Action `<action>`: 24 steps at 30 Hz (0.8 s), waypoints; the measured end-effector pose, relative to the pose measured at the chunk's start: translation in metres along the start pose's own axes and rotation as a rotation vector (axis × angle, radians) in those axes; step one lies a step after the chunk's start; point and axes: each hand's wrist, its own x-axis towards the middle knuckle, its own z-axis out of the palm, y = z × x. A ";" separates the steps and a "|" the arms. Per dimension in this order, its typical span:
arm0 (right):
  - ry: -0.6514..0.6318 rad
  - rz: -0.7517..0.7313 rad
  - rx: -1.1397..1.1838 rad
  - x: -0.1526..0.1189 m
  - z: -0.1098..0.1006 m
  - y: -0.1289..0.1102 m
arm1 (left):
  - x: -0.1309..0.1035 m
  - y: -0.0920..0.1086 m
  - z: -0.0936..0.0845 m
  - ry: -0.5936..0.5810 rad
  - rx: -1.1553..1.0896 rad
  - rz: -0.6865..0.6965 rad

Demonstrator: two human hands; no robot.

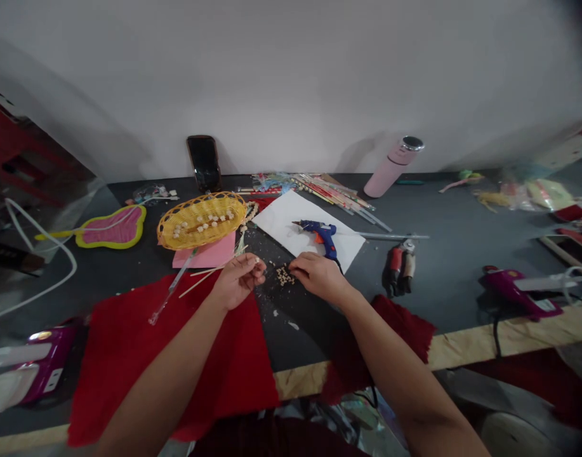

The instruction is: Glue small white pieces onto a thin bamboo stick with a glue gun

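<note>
Lying on the bench (447,273), the pile of pale pieces (284,276) bore nine o'clock from the right grip (322,277) (nearer; fingertips bunched, contents unclear); left grip (238,280) pinched a pale bit (257,260).

Looking down from a person's head
The one camera sits up high, near the front edge of the worktop (455,263). It faces forward and down, close enough to see the left hand (240,279) and right hand (319,276) well, and reaches past the back edge to the wall (291,82).
</note>
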 end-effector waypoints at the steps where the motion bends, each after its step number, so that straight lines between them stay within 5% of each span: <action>1: 0.007 -0.006 0.012 0.001 0.000 -0.002 | 0.000 -0.001 0.000 -0.008 0.013 -0.005; 10: 0.230 -0.145 0.343 0.003 0.009 -0.026 | -0.004 -0.011 0.009 -0.062 0.180 -0.113; 24: 0.275 -0.215 0.358 0.000 0.015 -0.025 | -0.005 -0.013 0.011 -0.089 0.274 -0.129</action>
